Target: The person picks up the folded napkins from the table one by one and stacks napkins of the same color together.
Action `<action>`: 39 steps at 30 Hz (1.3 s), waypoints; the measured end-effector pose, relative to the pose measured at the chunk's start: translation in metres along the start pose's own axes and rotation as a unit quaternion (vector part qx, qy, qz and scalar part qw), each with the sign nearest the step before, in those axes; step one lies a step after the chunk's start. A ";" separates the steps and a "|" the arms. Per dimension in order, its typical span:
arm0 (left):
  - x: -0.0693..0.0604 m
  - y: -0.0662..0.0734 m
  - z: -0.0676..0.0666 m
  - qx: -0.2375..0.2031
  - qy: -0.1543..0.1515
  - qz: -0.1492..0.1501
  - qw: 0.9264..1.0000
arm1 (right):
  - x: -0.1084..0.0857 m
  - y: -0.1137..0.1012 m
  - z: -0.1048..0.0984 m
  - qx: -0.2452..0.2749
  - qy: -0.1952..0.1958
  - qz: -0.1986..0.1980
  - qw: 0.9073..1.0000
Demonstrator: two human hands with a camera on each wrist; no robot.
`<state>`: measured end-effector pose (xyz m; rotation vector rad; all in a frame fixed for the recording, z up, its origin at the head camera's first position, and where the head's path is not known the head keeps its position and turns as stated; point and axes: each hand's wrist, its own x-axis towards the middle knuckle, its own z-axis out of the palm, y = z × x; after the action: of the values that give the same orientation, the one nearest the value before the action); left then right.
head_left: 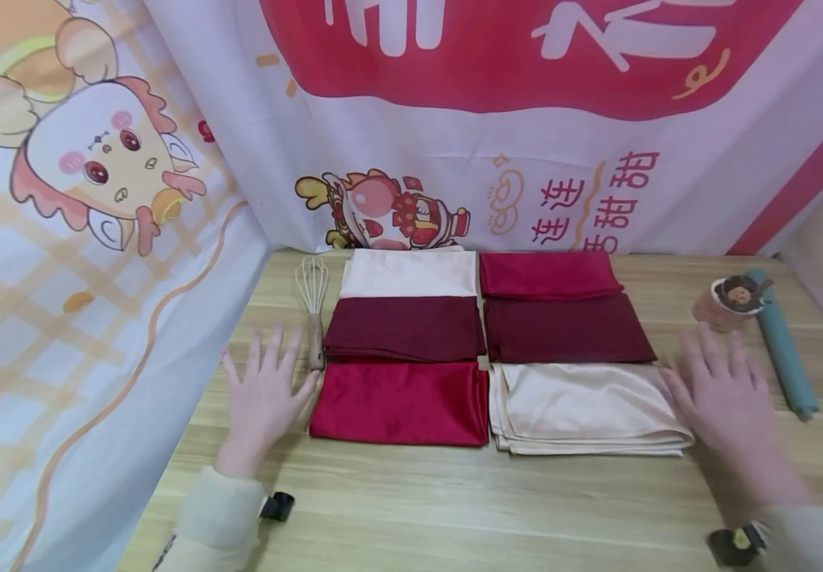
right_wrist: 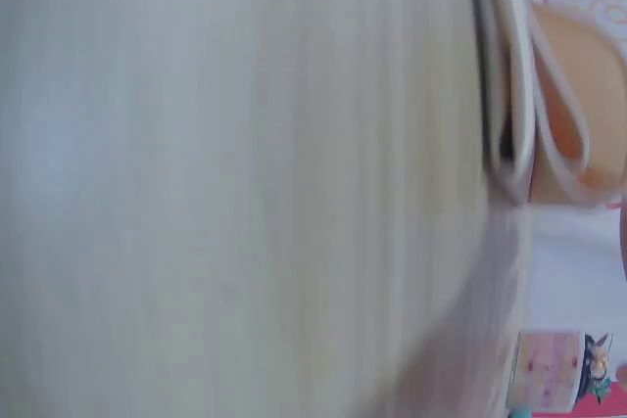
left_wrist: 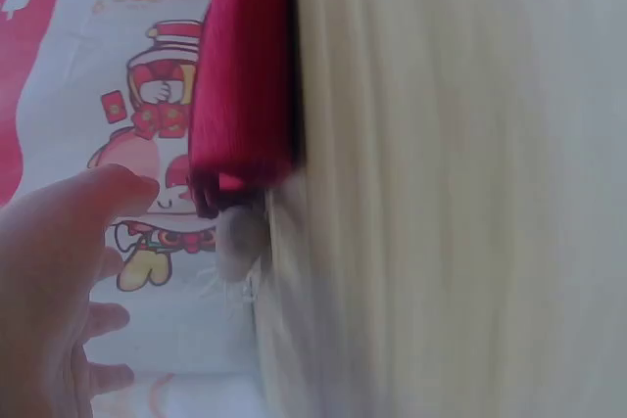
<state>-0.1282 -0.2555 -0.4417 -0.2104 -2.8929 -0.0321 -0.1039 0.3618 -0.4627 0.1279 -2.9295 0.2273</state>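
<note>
Folded cloths, six pieces, laid flat on a pale wood-grain counter in two columns of three rows, seen from the head view.

Left column, far to near: one white cloth, smooth, with a soft sheen; one left maroon cloth, dark and fairly matte, its layers showing along the near edge; one left crimson cloth, glossy and satin-like, faintly creased, a neat rectangle.

Right column, same order: one right crimson cloth, lustrous; one right maroon cloth, dull-surfaced; one cream cloth, satiny, its stacked layers and rounded folds uneven at the near edge.

Hands, one pair, well apart, fingers spread. Left hand: just beside the left crimson cloth and the handle end of the whisk. Right hand: at the right edge of the cream cloth; whether its thumb touches the fabric cannot be told.

Whisk, one: looped wire head, slender brown handle, lying left of the cloths.

Cup, one: round, pinkish, dark at the top, beyond the right hand.

Roll, one: teal, long and cylindrical, lying aslant right of the cup.

Backdrop, one: white fabric printed in red with cartoon figures and lettering.
</note>
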 end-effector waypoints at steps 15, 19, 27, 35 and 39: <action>-0.021 0.035 0.005 -0.271 0.012 -0.084 0.959 | -0.012 -0.072 0.013 0.096 0.200 -0.061 0.973; -0.027 0.042 0.006 -0.314 0.001 -0.113 0.943 | -0.010 -0.095 0.017 0.118 0.190 -0.095 0.970; -0.031 0.054 0.010 -0.362 0.004 -0.124 0.924 | -0.003 -0.148 0.034 0.209 0.106 -0.085 0.968; -0.031 0.060 0.015 -0.363 -0.022 -0.146 0.920 | 0.008 -0.203 0.047 0.270 0.077 -0.106 0.954; -0.030 0.061 0.017 -0.364 -0.034 -0.159 0.917 | 0.016 -0.226 0.053 0.268 0.055 -0.110 0.955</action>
<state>-0.0942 -0.1987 -0.4647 0.1433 -2.8034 -1.1801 -0.1066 0.1300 -0.4785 0.4987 -2.6367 0.9522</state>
